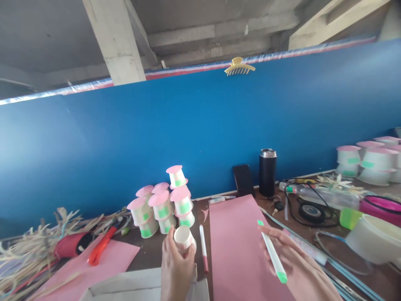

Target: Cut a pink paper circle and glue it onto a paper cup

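Observation:
My left hand (176,267) is closed round a small white paper cup (184,239), held upright near the table's front edge. My right hand (294,263) grips a white marker with green ends (272,252), lying slanted over a long pink paper sheet (234,238). Just behind the cup stands a pile of white cups with pink lids and green tags (163,207). A red-tipped white pen (203,246) lies between the cup and the pink sheet.
Red scissors (102,246) on another pink sheet (94,263) and dry straw (28,251) lie left. A black flask (267,172), dark phone (243,179), cables, tape roll (310,212), white bowl (372,238) and more lidded cups (369,161) sit right. A blue wall (200,133) backs the table.

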Tool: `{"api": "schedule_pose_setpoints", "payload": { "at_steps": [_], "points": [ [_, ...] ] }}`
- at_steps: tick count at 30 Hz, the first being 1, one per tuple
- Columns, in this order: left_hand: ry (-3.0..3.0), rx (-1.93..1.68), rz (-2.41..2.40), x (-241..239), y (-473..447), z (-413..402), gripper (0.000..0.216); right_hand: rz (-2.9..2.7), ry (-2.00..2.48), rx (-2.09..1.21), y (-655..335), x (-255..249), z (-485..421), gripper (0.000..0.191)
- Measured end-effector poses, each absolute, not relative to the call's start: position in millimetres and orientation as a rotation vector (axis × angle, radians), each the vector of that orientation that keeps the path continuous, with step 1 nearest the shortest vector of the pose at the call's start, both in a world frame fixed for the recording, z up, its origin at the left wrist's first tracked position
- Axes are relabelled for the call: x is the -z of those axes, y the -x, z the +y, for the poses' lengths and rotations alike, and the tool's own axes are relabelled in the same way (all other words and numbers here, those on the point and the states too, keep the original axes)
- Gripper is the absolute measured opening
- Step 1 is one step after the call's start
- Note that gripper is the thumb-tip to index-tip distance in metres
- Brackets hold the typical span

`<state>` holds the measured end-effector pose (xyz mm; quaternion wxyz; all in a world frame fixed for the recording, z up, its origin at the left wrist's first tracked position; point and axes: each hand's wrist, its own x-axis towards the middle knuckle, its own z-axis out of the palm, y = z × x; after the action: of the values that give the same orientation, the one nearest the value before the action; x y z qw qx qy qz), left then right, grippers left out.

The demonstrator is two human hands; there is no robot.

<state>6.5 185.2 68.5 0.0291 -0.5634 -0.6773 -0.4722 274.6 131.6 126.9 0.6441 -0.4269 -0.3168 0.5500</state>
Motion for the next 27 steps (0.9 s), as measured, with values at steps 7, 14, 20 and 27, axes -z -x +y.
{"api": "schedule_pose_setpoints", "payload": {
  "at_steps": [7, 14, 20, 27],
  "points": [
    [1.829, 1.709, -2.011, -91, -25, 165, 0.069, -0.851, 0.933, -1.108, -274, -121, 131, 0.045],
    [2.263, 1.535, -1.472, -53, -75, 134, 0.067, -0.919, 1.002, -1.007, -272, -111, 137, 0.036],
    [2.331, 1.544, -1.324, -52, -71, 146, 0.061, -0.851, 1.000, -1.089, -265, -116, 137, 0.038],
    [2.348, 1.444, -1.363, -46, -68, 142, 0.060, -0.801, 1.035, -1.137, -268, -113, 140, 0.043]
  ]
}}
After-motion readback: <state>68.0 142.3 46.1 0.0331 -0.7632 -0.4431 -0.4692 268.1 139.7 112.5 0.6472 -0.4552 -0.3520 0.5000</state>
